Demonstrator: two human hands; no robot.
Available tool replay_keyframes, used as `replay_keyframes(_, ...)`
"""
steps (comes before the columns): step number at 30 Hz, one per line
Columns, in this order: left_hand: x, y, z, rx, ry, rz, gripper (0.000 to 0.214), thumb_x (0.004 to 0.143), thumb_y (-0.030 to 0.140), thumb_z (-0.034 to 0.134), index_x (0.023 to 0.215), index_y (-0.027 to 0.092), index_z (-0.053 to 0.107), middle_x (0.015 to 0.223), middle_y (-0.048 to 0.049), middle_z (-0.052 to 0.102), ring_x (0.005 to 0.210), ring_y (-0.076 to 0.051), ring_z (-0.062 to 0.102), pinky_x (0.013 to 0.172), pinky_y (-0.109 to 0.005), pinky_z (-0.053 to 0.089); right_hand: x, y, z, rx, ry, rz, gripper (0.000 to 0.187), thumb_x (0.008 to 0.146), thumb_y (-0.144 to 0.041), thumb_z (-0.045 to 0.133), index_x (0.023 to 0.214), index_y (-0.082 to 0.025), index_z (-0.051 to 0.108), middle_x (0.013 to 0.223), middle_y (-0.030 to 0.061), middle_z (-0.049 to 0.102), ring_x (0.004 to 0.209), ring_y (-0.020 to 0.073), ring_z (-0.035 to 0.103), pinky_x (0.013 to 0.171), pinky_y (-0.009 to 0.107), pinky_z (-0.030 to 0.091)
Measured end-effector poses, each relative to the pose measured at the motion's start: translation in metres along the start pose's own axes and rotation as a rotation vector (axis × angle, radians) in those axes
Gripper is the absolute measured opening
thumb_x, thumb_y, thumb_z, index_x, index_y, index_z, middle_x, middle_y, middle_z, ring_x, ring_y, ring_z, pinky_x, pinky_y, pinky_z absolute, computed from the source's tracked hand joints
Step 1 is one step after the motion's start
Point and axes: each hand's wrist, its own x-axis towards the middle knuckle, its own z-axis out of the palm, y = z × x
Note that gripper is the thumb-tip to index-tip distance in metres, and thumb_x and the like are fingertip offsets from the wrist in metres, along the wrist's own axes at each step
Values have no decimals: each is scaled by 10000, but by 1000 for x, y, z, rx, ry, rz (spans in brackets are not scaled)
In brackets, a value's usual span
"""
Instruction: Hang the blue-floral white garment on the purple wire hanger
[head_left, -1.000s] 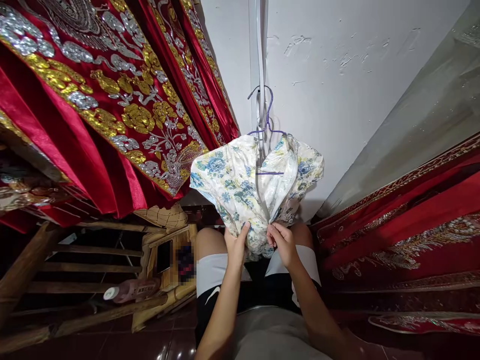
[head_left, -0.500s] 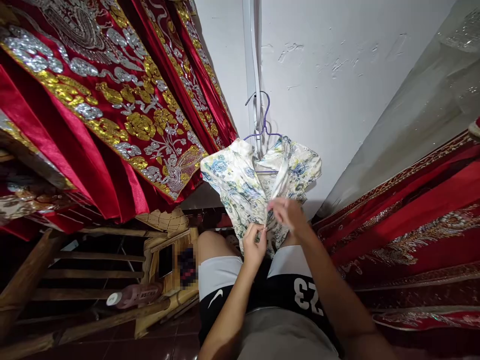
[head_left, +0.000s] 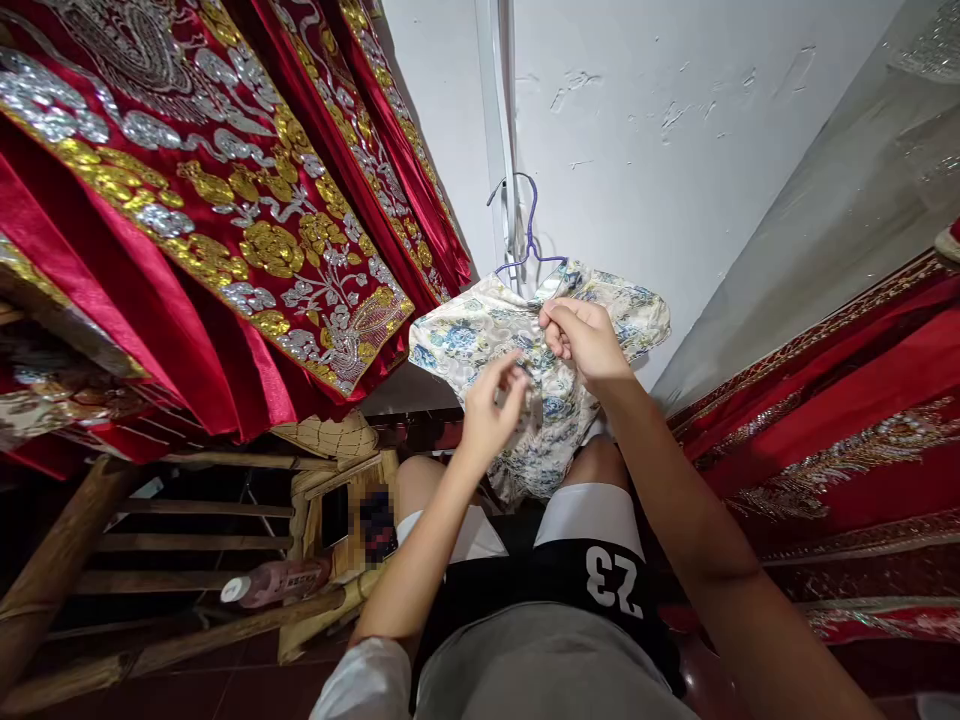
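Note:
A cream garment with blue and yellow flowers (head_left: 465,335) hangs on a purple wire hanger (head_left: 531,230) hooked on a white pipe against the wall. My right hand (head_left: 583,338) is closed, pinching the garment's front near the collar. My left hand (head_left: 491,410) is a little lower, fingers curled in a pinch at the garment's front opening. What sits between its fingertips is too small to make out. The garment's lower part drapes down between my knees.
Red satin cloths with gold and silver embroidery (head_left: 225,220) hang at the left, more of them (head_left: 840,420) at the right. A bamboo rack (head_left: 187,540) with a pink bottle (head_left: 270,582) stands at the lower left. A white wall (head_left: 660,150) is behind.
Both hands have climbed from the garment's hem up its front. The right hand now pinches near the collar, the left follows below it, and the garment front has been drawn closed.

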Motion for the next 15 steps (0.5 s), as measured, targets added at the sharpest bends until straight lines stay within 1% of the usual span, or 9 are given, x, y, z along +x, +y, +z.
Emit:
replay_keyframes(2,41,24,-8,-6,28,91,331,942,338,674,1261,250,695,1018,-53,683,903,-206,610,914,-335,459,0,-2,0,-35,-11,-31,301,941,-386,637,716,-191,592,463,-59,491,404,65,367,427,196,268)
replay_keyframes(4,73,42,-10,69,-47,178,204,952,326,660,1114,225,732,1034,-67,673,968,-221,609,960,-346,454,3,0,2,-59,-6,-77,322,946,-421,625,720,-194,596,454,-62,475,415,74,375,445,206,281)
replay_keyframes(6,90,53,-11,164,-118,258,132,967,304,637,978,203,722,1008,-76,666,990,-229,603,982,-356,448,6,9,4,-86,30,-126,352,939,-473,623,724,-195,605,456,-66,450,429,82,376,460,224,280)
replay_keyframes(8,98,55,-14,211,-97,310,129,980,271,616,919,193,699,979,-73,663,985,-222,600,985,-355,446,6,28,5,-140,89,-139,380,921,-524,627,729,-196,619,474,-70,430,434,85,346,463,248,249)
replay_keyframes(9,99,53,-18,202,-38,313,125,984,256,613,914,192,695,978,-70,664,989,-216,600,983,-346,447,5,41,5,-174,111,-123,387,907,-537,633,726,-196,624,484,-70,420,437,86,329,465,259,228)
replay_keyframes(11,99,41,-36,117,157,264,106,988,237,618,926,193,693,991,-56,668,1003,-194,602,972,-313,458,-3,67,2,-226,139,-49,386,879,-535,637,695,-196,625,491,-71,393,441,87,296,472,275,191)
replay_keyframes(13,99,20,-65,-60,377,155,87,992,218,626,938,187,687,988,-31,670,987,-156,605,939,-259,472,-17,90,-4,-245,161,44,365,855,-500,627,651,-198,617,480,-70,369,445,92,290,480,281,186)
replay_keyframes(14,98,6,-81,-176,460,100,98,1001,197,611,932,175,677,962,-15,669,952,-131,603,916,-232,476,-25,99,-6,-248,169,84,348,844,-477,620,635,-199,614,473,-68,372,446,96,302,483,281,198)
replay_keyframes(15,96,-8,-96,-308,501,25,123,1011,154,582,918,157,663,913,1,666,904,-104,596,896,-208,475,-35,105,-8,-247,174,116,331,837,-456,612,625,-202,613,466,-64,384,447,102,321,486,282,216)
